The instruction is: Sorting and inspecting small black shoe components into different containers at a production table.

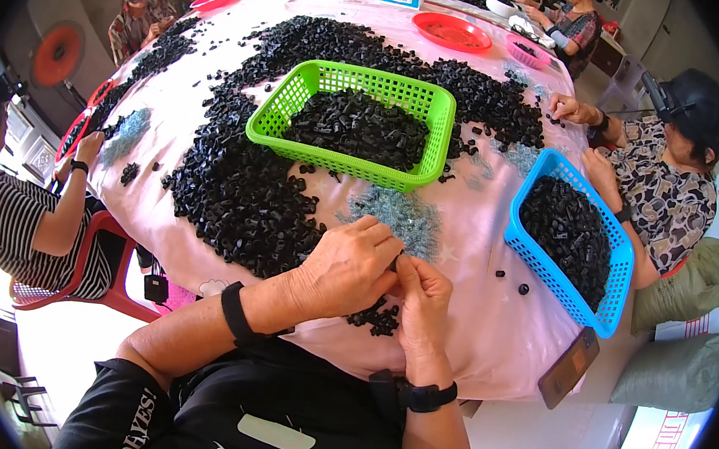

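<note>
Left hand (347,266) and right hand (423,294) pinch one small black part (394,264) between fingertips; a slipped grip would likely drop it among the loose parts (375,317) just beneath.

Your left hand (347,266) and right hand (423,298) meet at the near edge of the pink table (486,338), fingertips pinched together over a small black part that is mostly hidden between them. Just below your hands lies a little cluster of black parts (373,318). A patch of tiny pale blue pieces (399,215) sits just beyond your fingers. Farther off, a green basket (353,123) holds black parts, beside a large heap of black parts (242,197). To your right stands a blue basket (568,238), also filled. Other people sit around the table.
</note>
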Demonstrator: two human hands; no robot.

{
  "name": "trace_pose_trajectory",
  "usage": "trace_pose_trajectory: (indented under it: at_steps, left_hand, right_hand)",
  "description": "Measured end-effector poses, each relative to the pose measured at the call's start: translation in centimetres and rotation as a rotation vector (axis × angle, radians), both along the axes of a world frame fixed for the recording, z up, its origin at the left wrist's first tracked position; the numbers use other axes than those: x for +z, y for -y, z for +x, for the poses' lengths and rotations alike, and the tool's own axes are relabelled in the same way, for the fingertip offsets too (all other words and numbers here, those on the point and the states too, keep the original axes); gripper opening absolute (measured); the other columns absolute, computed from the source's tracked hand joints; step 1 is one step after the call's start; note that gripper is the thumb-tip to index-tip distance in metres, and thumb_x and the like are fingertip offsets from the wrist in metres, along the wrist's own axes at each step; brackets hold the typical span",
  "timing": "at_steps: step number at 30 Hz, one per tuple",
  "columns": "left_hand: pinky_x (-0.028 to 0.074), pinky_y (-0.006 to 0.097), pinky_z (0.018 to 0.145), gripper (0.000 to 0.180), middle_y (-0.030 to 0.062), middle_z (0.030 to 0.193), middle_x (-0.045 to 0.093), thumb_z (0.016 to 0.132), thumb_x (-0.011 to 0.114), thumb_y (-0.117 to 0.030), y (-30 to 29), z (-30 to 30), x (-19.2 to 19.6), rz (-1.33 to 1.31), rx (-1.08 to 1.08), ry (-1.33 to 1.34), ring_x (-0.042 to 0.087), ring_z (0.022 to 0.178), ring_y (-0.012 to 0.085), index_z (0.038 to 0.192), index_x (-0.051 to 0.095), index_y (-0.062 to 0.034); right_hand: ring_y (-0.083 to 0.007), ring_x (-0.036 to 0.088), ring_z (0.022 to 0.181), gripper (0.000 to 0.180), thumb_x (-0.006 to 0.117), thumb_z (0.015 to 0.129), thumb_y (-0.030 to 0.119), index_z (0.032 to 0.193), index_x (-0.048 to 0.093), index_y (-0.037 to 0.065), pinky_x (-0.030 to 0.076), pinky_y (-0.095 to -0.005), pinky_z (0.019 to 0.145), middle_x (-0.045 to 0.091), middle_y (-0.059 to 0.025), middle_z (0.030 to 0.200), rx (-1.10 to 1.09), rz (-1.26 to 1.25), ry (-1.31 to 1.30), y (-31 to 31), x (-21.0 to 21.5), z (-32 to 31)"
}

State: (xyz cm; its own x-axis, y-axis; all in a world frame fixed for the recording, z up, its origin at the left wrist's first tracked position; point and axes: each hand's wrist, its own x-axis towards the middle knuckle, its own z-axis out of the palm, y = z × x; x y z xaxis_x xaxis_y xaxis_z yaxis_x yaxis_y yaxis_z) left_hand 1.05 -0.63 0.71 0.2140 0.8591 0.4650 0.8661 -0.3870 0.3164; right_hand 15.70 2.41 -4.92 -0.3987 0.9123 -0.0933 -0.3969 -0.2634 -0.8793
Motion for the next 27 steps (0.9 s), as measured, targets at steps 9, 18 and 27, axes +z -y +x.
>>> trace_pose_trajectory:
  at_steps: [9,18,27]
  left_hand:
    - [0.053,0.040,0.066,0.027,0.0109,0.081,0.060,0.072,0.071,-0.010,-0.1,0.8,-0.1,0.020,-0.023,-0.058,0.060,0.076,0.0305,0.095,0.065,0.0027]
    - [0.055,0.042,0.070,0.026,0.0119,0.086,0.064,0.073,0.070,-0.010,-0.5,0.6,1.2,-0.036,0.008,0.025,0.063,0.081,0.0317,0.096,0.066,0.0011]
    - [0.052,0.043,0.064,0.021,0.0113,0.079,0.059,0.072,0.070,-0.010,-0.6,0.1,0.9,-0.044,-0.065,-0.032,0.060,0.075,0.0322,0.090,0.064,0.0000]
  right_hand:
    - [-0.0064,0.061,0.068,0.019,0.065,0.099,0.014,0.096,0.073,-0.003,0.053,-0.0217,0.065,0.068,-0.0015,0.079,-0.017,-0.053,-0.095,-0.3,-1.0,0.3]
    - [-0.0067,0.062,0.067,0.020,0.062,0.101,0.014,0.093,0.073,-0.001,0.054,-0.0228,0.064,0.068,-0.0007,0.078,-0.053,-0.054,-0.124,-0.1,-0.8,0.1]
    - [-0.0087,0.065,0.067,0.018,0.061,0.099,0.010,0.093,0.072,-0.002,0.056,-0.0249,0.065,0.069,-0.0018,0.079,-0.081,-0.019,-0.056,0.1,-1.1,0.0]
